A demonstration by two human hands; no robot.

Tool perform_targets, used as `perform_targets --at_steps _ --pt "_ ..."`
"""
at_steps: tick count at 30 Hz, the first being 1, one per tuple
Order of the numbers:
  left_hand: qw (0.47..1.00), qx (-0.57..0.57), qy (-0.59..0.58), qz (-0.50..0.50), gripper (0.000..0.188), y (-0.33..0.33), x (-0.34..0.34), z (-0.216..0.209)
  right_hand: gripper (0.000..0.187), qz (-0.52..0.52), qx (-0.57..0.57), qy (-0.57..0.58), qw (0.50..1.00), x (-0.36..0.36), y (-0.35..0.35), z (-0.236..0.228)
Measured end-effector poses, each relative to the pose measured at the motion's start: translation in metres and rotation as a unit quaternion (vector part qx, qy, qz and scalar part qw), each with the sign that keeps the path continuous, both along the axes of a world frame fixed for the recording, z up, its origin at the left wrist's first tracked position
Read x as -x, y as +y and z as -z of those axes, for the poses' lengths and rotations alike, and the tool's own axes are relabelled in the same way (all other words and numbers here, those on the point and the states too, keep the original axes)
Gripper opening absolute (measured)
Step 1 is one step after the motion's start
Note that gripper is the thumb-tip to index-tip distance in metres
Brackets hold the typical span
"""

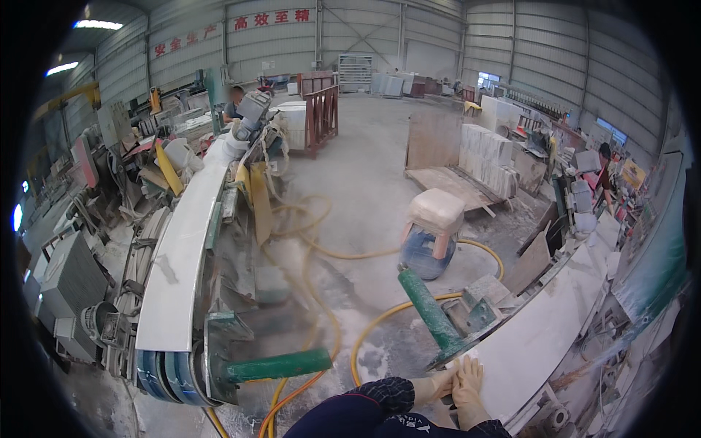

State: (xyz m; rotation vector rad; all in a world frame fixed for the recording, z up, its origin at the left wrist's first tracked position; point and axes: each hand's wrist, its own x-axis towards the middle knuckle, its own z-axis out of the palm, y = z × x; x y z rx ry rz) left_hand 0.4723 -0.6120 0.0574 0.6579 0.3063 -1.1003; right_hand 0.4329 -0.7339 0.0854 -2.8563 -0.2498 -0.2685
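Observation:
Both my hands wear cream rubber gloves and meet at the near end of a long white stone slab on the right-hand machine. My right hand lies flat on the slab's edge, its fingers stretched out and pointing away from me. Close against it is my left hand, coming in from the left under a dark checked cuff. Its fingers reach out toward the right hand, which partly covers their tips. Just beyond the hands, a green roller post sticks up from the machine's side.
A second white slab lies along a belt machine on the left, with another green post at its near end. Yellow hoses cross the dusty floor. A stool sits over a blue jug. Co-workers stand farther off on both sides.

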Motion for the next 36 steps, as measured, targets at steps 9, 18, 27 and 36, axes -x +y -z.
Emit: perform_targets --at_steps 9,18,27,36 --pt "0.994 -0.079 -0.060 -0.041 0.071 -0.007 0.005 -0.003 0.043 -0.021 -0.015 -0.007 1.000 0.067 -0.065 0.005" --pt "0.988 -0.058 -0.128 -0.057 0.069 -0.006 0.019 -0.002 0.041 0.114 0.070 -0.040 0.990 0.204 -0.145 0.032" --pt "0.994 -0.022 -0.102 -0.029 0.069 0.042 0.027 -0.026 0.038 0.307 -0.066 0.260 0.913 0.190 -0.058 0.064" --pt "0.772 -0.397 -0.367 -0.334 0.030 0.334 0.041 -0.043 0.036 0.241 -0.099 0.409 0.875 0.141 0.037 0.066"
